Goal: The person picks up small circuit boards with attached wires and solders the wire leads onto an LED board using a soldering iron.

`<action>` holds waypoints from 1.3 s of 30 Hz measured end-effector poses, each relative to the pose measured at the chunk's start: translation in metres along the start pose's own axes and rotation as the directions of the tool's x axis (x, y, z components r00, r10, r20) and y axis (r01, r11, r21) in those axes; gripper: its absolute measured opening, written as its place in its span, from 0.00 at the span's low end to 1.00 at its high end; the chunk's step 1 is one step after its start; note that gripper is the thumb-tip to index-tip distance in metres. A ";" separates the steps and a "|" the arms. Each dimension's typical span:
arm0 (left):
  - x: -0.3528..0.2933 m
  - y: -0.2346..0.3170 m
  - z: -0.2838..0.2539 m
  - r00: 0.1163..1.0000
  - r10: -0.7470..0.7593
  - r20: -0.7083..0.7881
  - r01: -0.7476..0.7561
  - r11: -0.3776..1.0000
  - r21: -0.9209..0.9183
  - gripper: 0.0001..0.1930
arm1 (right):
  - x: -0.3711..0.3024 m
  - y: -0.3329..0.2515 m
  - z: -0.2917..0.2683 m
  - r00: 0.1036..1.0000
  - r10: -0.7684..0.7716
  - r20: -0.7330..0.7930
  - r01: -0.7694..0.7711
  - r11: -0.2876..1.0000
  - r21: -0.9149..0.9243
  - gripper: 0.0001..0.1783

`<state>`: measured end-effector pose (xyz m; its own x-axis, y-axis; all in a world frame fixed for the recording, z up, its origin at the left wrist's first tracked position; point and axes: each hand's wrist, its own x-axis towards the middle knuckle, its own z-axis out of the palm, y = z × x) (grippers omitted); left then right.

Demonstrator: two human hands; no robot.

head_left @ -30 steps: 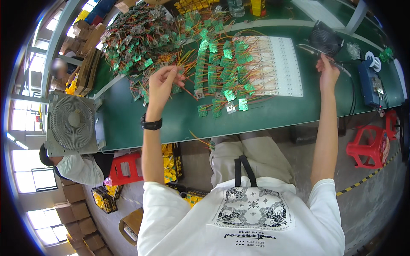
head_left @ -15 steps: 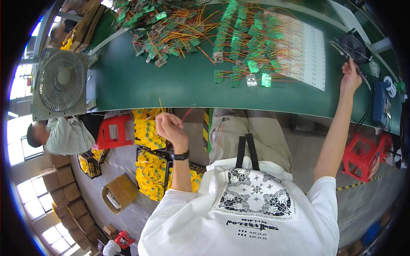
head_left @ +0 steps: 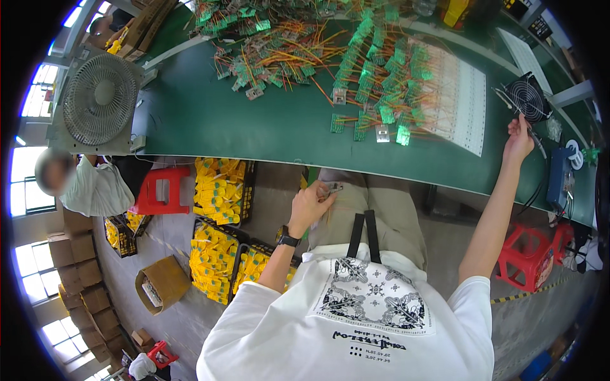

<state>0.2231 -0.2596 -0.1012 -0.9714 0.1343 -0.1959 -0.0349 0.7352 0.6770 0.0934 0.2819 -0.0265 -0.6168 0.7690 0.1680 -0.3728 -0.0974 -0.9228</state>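
My left hand [head_left: 309, 206], with a black watch on the wrist, is over my thigh below the table edge. Its thumb and fingers pinch a small circuit board [head_left: 334, 187]. Thin wires trail from the board over my grey trousers. Far to the right, my right hand [head_left: 519, 145] is above the green table [head_left: 241, 136]. Its fingers are drawn together, the index finger pointing up, beside a thin pale tool [head_left: 506, 100] in front of a small black fan [head_left: 527, 98]. Whatever those fingers grip is too small to make out.
Wired green boards [head_left: 362, 82] lie in rows by a white perforated sheet [head_left: 467, 105], with a tangled heap [head_left: 267, 54] farther left. A large fan [head_left: 98, 98] stands left. Crates of yellow pieces [head_left: 213, 260], red stools [head_left: 527, 254] and a seated person [head_left: 95, 184] are around.
My left hand has moved right and down to the lap and taken hold of the circuit board lying there. My right hand stays by the small black fan. The view has shifted slightly.
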 end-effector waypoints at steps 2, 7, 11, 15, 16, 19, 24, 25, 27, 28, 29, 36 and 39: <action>0.000 0.002 -0.001 1.000 0.012 -0.006 -0.012 1.000 0.005 0.17 | -0.002 -0.001 0.005 1.000 0.003 0.006 -0.003 1.000 -0.011 0.09; 0.002 0.027 -0.002 1.000 0.014 0.019 -0.017 0.984 0.175 0.17 | -0.003 -0.006 0.008 1.000 -0.021 0.011 0.021 1.000 0.000 0.07; 0.012 0.016 0.007 0.998 0.055 0.030 -0.060 0.978 0.201 0.16 | -0.001 -0.004 0.008 1.000 -0.016 0.017 0.016 1.000 0.009 0.07; 0.011 0.000 0.009 0.998 0.046 0.036 -0.046 0.999 -0.024 0.12 | -0.004 -0.005 0.008 1.000 -0.018 0.008 0.018 1.000 0.006 0.08; 0.009 -0.003 0.007 0.998 0.054 0.036 -0.053 0.998 -0.015 0.12 | -0.006 -0.006 0.010 1.000 -0.013 0.014 0.013 1.000 0.004 0.08; 0.001 -0.005 0.002 0.992 -0.027 0.122 0.073 0.921 -0.384 0.08 | -0.005 -0.006 0.007 1.000 -0.011 0.012 0.011 1.000 0.005 0.09; -0.022 0.025 -0.047 0.977 0.091 0.194 0.019 0.864 -0.503 0.05 | -0.005 -0.008 0.005 1.000 -0.004 -0.006 0.004 1.000 0.002 0.09; -0.024 0.036 -0.060 0.967 0.177 0.185 -0.061 0.861 -0.506 0.05 | -0.005 -0.008 0.007 1.000 -0.002 0.002 0.002 1.000 0.007 0.09; -0.008 0.062 -0.095 0.955 0.292 0.050 -0.254 0.895 -0.367 0.03 | -0.005 -0.008 0.008 1.000 0.000 0.009 0.000 1.000 0.016 0.09; 0.003 0.076 -0.106 0.954 0.283 -0.098 -0.299 0.882 -0.363 0.03 | -0.005 -0.008 0.008 1.000 -0.002 0.013 0.002 1.000 0.019 0.09; 0.019 0.095 -0.121 0.961 0.217 -0.174 -0.265 0.905 -0.333 0.03 | -0.004 -0.008 0.007 1.000 -0.006 0.017 0.006 1.000 0.018 0.09; 0.178 0.117 -0.185 0.757 0.279 -0.590 -0.300 0.952 0.065 0.13 | -0.006 -0.007 0.011 1.000 -0.014 -0.005 0.014 1.000 0.006 0.09; 0.187 0.125 -0.183 0.696 0.407 -0.592 -0.338 0.913 0.230 0.15 | -0.008 -0.005 0.010 1.000 -0.019 -0.007 0.019 1.000 0.010 0.09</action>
<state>-0.0060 -0.2640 0.0772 -0.8291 -0.0010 0.5591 0.3501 0.7787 0.5206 0.0937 0.2699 -0.0197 -0.6051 0.7749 0.1830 -0.3916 -0.0895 -0.9158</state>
